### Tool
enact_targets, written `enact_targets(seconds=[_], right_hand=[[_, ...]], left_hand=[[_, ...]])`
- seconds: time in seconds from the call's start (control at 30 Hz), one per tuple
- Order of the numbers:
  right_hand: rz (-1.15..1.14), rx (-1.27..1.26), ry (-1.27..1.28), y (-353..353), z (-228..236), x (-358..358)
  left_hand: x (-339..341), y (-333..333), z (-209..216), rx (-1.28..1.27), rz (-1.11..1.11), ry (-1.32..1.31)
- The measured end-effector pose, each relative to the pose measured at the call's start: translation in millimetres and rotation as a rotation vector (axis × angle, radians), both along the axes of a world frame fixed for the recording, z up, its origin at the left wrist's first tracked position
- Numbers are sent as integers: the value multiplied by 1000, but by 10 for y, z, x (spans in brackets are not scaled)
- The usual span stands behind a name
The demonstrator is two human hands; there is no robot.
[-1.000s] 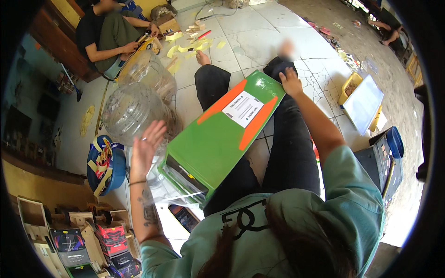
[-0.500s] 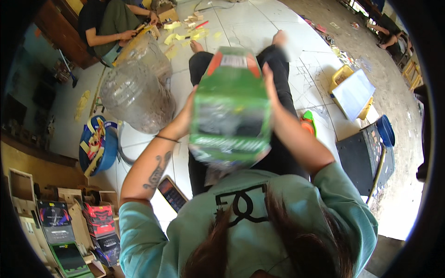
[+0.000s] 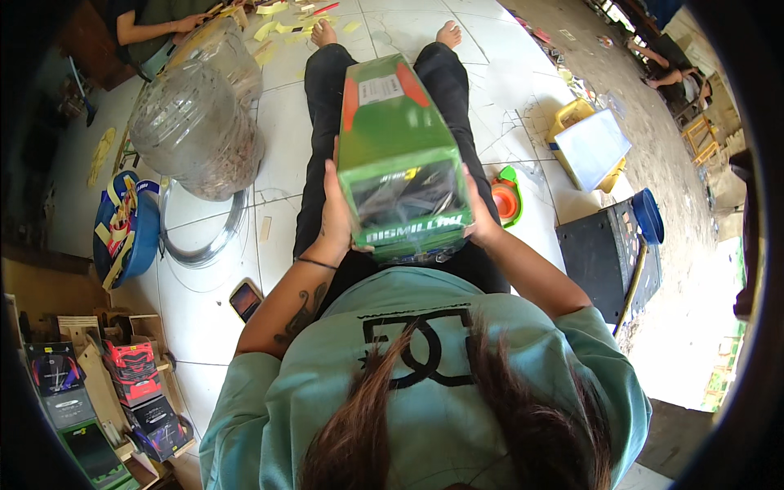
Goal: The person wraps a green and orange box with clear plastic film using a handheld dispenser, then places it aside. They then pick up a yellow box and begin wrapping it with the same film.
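Observation:
A long green carton (image 3: 396, 139) with orange patches and a white label on top lies over my lap, its dark-panelled end toward me. Shiny clear film shows at that near end. My left hand (image 3: 336, 214) presses on its left side and my right hand (image 3: 479, 208) on its right side, so the carton is held between both palms. My fingers are partly hidden behind its edges. Just right of my leg, an orange and green round object (image 3: 507, 198), perhaps a tape roll, rests on the white tiles.
Left of my legs stand big clear plastic containers (image 3: 192, 126), a wire coil (image 3: 196, 260), a blue bucket (image 3: 140, 251) of strips and a phone (image 3: 245, 300). Boxed goods (image 3: 135, 376) fill the lower left. Rightward are a yellow bin (image 3: 572, 114) and black box (image 3: 592, 253). Another person (image 3: 147, 33) sits upper left.
The carton has turned, its far end swinging a little left, and sits lower between my hands. My left hand has shifted toward its near end. The view has moved too.

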State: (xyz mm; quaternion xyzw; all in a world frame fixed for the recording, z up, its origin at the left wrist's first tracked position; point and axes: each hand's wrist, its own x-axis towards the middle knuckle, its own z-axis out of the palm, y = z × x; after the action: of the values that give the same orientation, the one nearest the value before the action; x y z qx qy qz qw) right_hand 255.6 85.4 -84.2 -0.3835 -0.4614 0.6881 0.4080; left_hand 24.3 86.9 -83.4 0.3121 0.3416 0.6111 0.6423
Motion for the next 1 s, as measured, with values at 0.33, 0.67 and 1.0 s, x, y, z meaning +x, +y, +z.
enact_targets(seconds=[0.33, 0.67, 1.0], right_hand=[[-167, 495, -347, -304, 141, 131], [-71, 1171, -718, -157, 958, 54], [69, 1062, -645, -63, 1277, -72]], left_hand=[[-197, -187, 268, 389, -46, 435], [-446, -285, 755, 948, 134, 1246], [-298, -211, 1106, 835, 0, 1186]])
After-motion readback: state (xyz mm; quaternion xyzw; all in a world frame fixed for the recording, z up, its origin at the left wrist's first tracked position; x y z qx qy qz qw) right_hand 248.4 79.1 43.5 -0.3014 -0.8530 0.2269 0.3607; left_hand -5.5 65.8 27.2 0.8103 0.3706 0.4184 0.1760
